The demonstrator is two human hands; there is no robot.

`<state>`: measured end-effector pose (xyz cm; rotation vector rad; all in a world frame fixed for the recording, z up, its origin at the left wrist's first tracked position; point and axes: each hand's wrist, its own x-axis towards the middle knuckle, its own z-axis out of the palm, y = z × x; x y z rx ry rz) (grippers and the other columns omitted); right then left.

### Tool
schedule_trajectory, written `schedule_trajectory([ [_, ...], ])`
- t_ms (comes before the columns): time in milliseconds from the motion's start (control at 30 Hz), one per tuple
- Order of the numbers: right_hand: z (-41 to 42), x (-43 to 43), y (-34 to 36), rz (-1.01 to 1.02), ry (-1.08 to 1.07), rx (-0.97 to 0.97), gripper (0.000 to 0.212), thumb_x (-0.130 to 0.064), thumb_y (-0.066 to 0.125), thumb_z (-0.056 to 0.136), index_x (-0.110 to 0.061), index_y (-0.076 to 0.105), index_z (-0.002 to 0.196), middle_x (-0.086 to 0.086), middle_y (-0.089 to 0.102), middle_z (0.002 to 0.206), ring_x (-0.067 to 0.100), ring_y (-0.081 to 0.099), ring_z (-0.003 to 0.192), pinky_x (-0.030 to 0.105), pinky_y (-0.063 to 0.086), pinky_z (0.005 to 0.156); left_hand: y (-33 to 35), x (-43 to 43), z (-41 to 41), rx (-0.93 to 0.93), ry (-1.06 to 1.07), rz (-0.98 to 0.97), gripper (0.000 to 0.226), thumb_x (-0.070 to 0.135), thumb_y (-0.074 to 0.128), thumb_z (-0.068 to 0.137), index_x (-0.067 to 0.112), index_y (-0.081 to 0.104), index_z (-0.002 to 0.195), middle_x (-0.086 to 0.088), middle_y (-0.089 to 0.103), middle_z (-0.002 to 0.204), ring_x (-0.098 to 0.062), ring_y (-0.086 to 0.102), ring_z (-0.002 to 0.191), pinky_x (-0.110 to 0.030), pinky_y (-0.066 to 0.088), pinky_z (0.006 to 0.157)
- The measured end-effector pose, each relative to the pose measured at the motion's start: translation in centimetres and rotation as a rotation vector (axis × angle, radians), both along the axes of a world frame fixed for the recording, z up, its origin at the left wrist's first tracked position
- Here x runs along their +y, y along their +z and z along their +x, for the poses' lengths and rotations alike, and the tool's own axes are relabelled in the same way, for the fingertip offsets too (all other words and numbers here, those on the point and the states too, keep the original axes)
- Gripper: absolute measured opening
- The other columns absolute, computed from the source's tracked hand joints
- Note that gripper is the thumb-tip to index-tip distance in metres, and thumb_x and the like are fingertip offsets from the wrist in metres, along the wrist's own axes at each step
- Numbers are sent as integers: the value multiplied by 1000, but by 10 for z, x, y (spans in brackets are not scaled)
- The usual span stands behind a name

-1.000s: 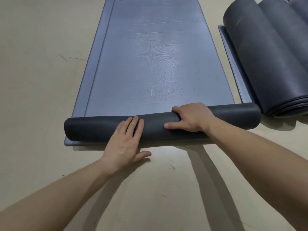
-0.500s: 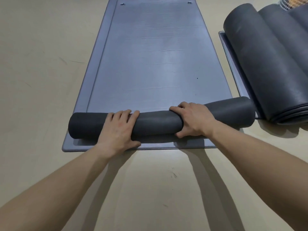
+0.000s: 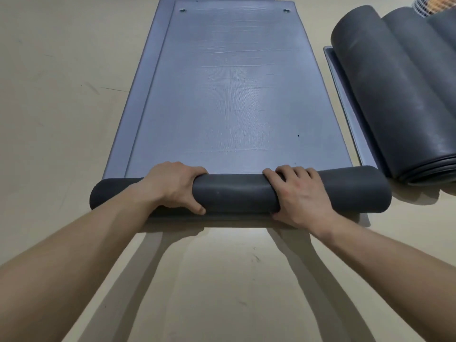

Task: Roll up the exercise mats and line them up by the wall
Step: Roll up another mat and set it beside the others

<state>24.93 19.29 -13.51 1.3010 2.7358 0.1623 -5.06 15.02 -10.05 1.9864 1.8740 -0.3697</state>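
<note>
Both bare arms reach forward, left hand (image 3: 176, 185) and right hand (image 3: 299, 193) curled, fingers (image 3: 290, 172) bent.

1. The floor (image 3: 49, 119) is a pale tan colour. It fills the left side and the bottom of the view.
2. The floor has small dark scuffs and thin scratch lines on it.
3. Long soft shadows lie on the floor near the bottom.
4. A white net thing (image 3: 419, 6) with something orange behind it peeks in at the top right corner.
</note>
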Motion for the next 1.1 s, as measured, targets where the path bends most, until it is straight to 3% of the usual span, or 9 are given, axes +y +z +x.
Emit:
schedule_trajectory([
  [133, -17, 44, 35, -292, -4, -55, 91, -63, 78, 62, -38, 40, 141, -4, 59, 120, 24, 61, 100, 38, 48, 79, -28, -27, 16, 204, -23, 452, 111, 73, 78, 61, 26, 33, 151, -5, 53, 138, -32, 55, 118, -49, 44, 101],
  [267, -32, 76, 52, -534, -59, -81, 83, -59, 88, 59, -41, 50, 130, -10, 65, 112, 19, 58, 96, 37, 49, 80, -46, -18, 21, 275, -43, 595, 111, 63, 81, 60, 20, 36, 152, -14, 49, 141, -42, 50, 124, -63, 36, 99],
  [400, -42, 89, 60, -624, -121, -83, 81, -55, 93, 57, -37, 56, 126, -9, 66, 117, 22, 61, 104, 38, 50, 85, -27, 1, 18, 251, -57, 480, 92, 61, 74, 63, 27, 39, 141, -3, 59, 121, -32, 58, 89, -44, 44, 77],
  [533, -22, 26, 13, 15, -64, -15, 116, -54, 91, 56, -22, 34, 151, 8, 51, 137, 34, 50, 122, 53, 38, 104, -14, 17, 11, 144, -66, 336, 87, 62, 74, 65, 36, 40, 140, 3, 58, 120, -25, 58, 89, -35, 42, 69],
  [600, -17, 20, -4, 125, -30, 5, 120, -53, 92, 53, -18, 33, 151, 12, 49, 137, 36, 50, 122, 58, 35, 104, -15, 26, 7, 78, -45, 267, 94, 64, 76, 63, 38, 37, 144, 5, 56, 124, -24, 60, 97, -37, 47, 77],
  [733, -41, 75, 26, -132, -67, -61, 106, -64, 85, 56, -31, 36, 144, 3, 56, 126, 31, 58, 111, 48, 42, 92, -30, 25, 14, 237, -30, 352, 126, 75, 78, 58, 27, 16, 157, -3, 44, 149, -31, 46, 134, -58, 28, 114],
  [900, -49, 96, 54, -416, -59, -126, 89, -65, 88, 55, -37, 50, 130, -8, 62, 106, 23, 59, 93, 39, 50, 78, -14, 31, 23, 199, -31, 305, 97, 69, 76, 58, 31, 36, 139, 2, 58, 123, -28, 58, 101, -44, 47, 85],
  [1033, -36, 74, 60, -656, -64, -188, 99, -66, 90, 52, -38, 47, 137, -9, 61, 124, 20, 57, 107, 42, 50, 95, -3, 17, 23, 61, -97, 16, 91, 79, 74, 49, 42, 43, 126, 14, 58, 101, -16, 59, 89, -34, 47, 71],
  [1100, -20, 47, 43, -435, -37, -89, 114, -73, 83, 53, -36, 35, 150, -4, 51, 138, 24, 51, 124, 48, 41, 108, -3, 18, 22, 27, -100, -62, 93, 81, 74, 48, 44, 44, 127, 16, 61, 105, -15, 59, 92, -34, 48, 74],
])
